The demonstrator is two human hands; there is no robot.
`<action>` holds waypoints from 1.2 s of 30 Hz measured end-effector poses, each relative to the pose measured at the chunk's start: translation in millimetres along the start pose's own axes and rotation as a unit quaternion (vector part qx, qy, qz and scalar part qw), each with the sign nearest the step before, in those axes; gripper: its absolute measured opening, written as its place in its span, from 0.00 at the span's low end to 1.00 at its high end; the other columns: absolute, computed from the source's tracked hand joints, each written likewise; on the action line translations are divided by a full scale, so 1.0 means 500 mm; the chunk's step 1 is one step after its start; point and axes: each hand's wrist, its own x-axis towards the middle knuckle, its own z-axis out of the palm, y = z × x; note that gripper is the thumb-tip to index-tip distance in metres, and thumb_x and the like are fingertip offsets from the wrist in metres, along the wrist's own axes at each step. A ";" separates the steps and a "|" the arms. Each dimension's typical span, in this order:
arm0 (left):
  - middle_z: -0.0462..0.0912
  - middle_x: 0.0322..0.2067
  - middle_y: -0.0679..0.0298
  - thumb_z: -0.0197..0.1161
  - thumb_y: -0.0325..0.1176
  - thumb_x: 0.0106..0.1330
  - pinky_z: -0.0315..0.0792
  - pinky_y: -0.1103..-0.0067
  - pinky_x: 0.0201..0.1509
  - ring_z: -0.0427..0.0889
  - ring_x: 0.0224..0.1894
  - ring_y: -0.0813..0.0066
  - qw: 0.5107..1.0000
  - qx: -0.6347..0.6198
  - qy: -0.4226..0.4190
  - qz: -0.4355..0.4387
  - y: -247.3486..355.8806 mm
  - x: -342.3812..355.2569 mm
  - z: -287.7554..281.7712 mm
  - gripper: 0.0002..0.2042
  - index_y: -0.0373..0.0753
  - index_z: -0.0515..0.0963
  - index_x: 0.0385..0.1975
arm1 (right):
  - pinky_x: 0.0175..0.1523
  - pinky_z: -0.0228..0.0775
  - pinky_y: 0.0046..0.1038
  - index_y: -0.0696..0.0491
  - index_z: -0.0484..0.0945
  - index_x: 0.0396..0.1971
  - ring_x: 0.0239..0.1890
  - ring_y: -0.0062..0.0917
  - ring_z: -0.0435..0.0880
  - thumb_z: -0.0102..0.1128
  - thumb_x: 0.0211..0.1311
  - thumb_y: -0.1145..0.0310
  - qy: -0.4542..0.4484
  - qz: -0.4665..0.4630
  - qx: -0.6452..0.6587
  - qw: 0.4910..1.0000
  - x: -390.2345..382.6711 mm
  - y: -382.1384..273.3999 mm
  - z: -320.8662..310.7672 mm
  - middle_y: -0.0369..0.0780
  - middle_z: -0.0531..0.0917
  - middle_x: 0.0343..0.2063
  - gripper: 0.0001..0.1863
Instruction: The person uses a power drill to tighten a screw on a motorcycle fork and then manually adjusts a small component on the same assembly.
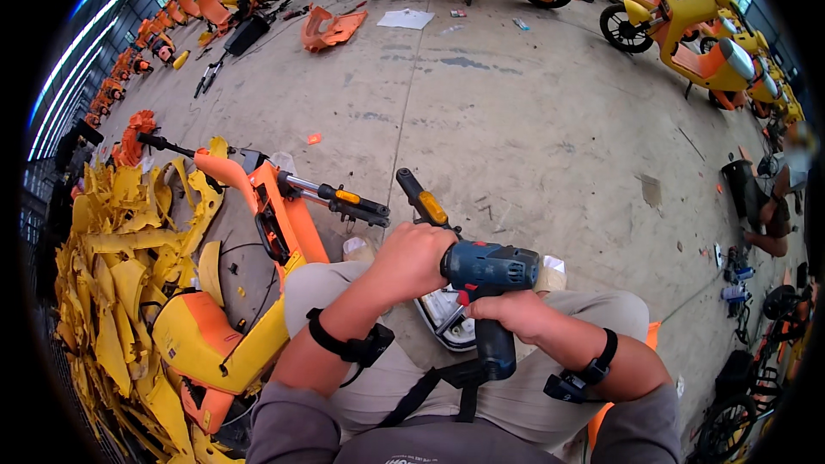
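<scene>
A dark blue cordless drill [491,265] lies across my lap area, its vented rear to the right. My right hand [514,313] is closed round its grip, below the body. My left hand [402,265] is closed at the drill's front end; its fingertips and the chuck are hidden. Just beyond that hand, a black bar with an orange reflector [432,208] sticks up. Between my knees sits a white part with a black edge [447,320], partly covered by the drill and my right hand. A black strap [414,395] hangs by the drill's base.
At my left lies a partly stripped orange-and-yellow scooter [296,222], its fork toward me. Behind it piles up broken yellow panelling [120,292]. An orange panel [331,28] lies farther off. Yellow scooters [687,34] stand at the right; another person [765,206] sits there.
</scene>
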 end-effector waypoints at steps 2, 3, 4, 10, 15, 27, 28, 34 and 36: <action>0.81 0.41 0.55 0.71 0.28 0.42 0.70 0.63 0.55 0.78 0.49 0.53 0.996 0.014 0.085 0.031 0.010 -0.005 -0.002 0.22 0.40 0.79 0.42 | 0.40 0.74 0.28 0.54 0.79 0.41 0.34 0.21 0.78 0.67 0.50 0.73 -0.009 -0.016 -0.009 1.000 0.010 0.000 -0.015 0.35 0.81 0.33 0.16; 0.78 0.49 0.54 0.70 0.25 0.42 0.67 0.62 0.61 0.75 0.55 0.52 0.983 0.023 0.169 0.063 0.014 -0.010 -0.003 0.28 0.40 0.77 0.50 | 0.40 0.74 0.28 0.54 0.79 0.42 0.35 0.21 0.78 0.67 0.50 0.73 -0.014 -0.029 -0.021 0.999 0.015 -0.002 -0.026 0.35 0.81 0.34 0.16; 0.78 0.49 0.54 0.70 0.25 0.42 0.67 0.62 0.61 0.75 0.55 0.52 0.983 0.028 0.169 0.070 0.016 -0.007 -0.013 0.28 0.40 0.77 0.50 | 0.43 0.73 0.28 0.54 0.78 0.43 0.37 0.20 0.78 0.66 0.51 0.73 -0.007 0.013 -0.016 1.000 0.012 -0.020 -0.034 0.34 0.81 0.36 0.17; 0.66 0.62 0.58 0.56 0.19 0.52 0.62 0.69 0.68 0.65 0.66 0.63 0.825 -0.450 0.329 -0.092 -0.078 -0.001 -0.038 0.37 0.40 0.60 0.68 | 0.53 0.72 0.29 0.53 0.78 0.49 0.45 0.21 0.77 0.70 0.56 0.69 -0.035 -0.189 -0.072 0.979 -0.023 -0.045 -0.080 0.34 0.81 0.41 0.20; 0.77 0.56 0.56 0.55 0.40 0.71 0.67 0.69 0.66 0.75 0.59 0.64 0.732 -0.661 0.130 -0.097 -0.099 -0.017 -0.018 0.23 0.34 0.70 0.60 | 0.55 0.72 0.30 0.53 0.76 0.54 0.48 0.22 0.78 0.68 0.57 0.71 -0.120 -0.158 -0.019 0.980 -0.041 -0.068 -0.038 0.35 0.81 0.45 0.23; 0.77 0.35 0.60 0.61 0.40 0.69 0.79 0.66 0.46 0.80 0.36 0.68 0.564 -0.823 0.055 -0.033 -0.016 0.014 -0.003 0.13 0.41 0.71 0.46 | 0.52 0.72 0.27 0.54 0.75 0.52 0.45 0.20 0.77 0.66 0.56 0.71 -0.165 -0.204 -0.149 0.953 -0.019 -0.031 -0.010 0.35 0.79 0.42 0.22; 0.77 0.34 0.61 0.63 0.38 0.69 0.79 0.69 0.42 0.79 0.33 0.70 0.610 -0.784 0.088 -0.070 -0.024 0.011 -0.004 0.10 0.42 0.71 0.42 | 0.52 0.72 0.27 0.54 0.75 0.52 0.45 0.20 0.77 0.66 0.56 0.71 -0.175 -0.199 -0.152 0.952 -0.022 -0.041 0.000 0.35 0.79 0.42 0.22; 0.77 0.22 0.69 0.69 0.33 0.63 0.70 0.81 0.25 0.74 0.21 0.81 0.628 -0.733 0.180 -0.186 -0.032 0.012 -0.018 0.09 0.39 0.75 0.35 | 0.50 0.73 0.27 0.55 0.70 0.59 0.45 0.19 0.80 0.63 0.60 0.73 -0.226 -0.229 -0.145 0.936 -0.043 -0.084 -0.047 0.37 0.81 0.46 0.26; 0.78 0.22 0.68 0.67 0.28 0.61 0.67 0.81 0.22 0.74 0.20 0.81 0.705 -0.657 0.153 -0.219 -0.032 -0.004 -0.009 0.06 0.38 0.77 0.34 | 0.49 0.73 0.25 0.54 0.71 0.57 0.43 0.17 0.79 0.61 0.61 0.75 -0.194 -0.182 -0.109 0.958 -0.059 -0.097 -0.025 0.36 0.81 0.45 0.23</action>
